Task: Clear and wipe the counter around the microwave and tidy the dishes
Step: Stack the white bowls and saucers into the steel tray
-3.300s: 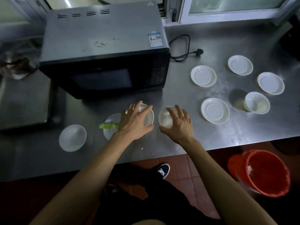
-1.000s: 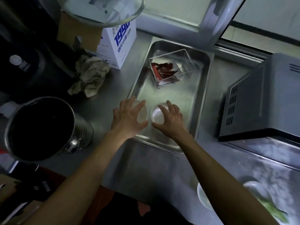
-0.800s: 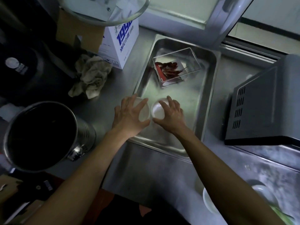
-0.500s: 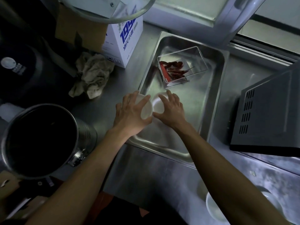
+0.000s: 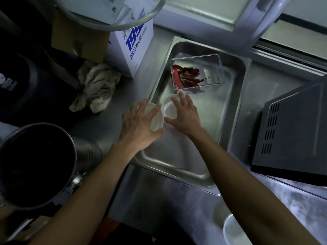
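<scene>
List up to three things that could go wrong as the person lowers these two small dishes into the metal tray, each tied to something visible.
1. The left hand and right hand each hold a small white dish edge to edge; they may knock and chip.
2. The clear box of dried chillies sits just beyond the right fingertips; a push forward could bump it.
3. The left dish hangs over the metal tray rim and could catch it.
</scene>
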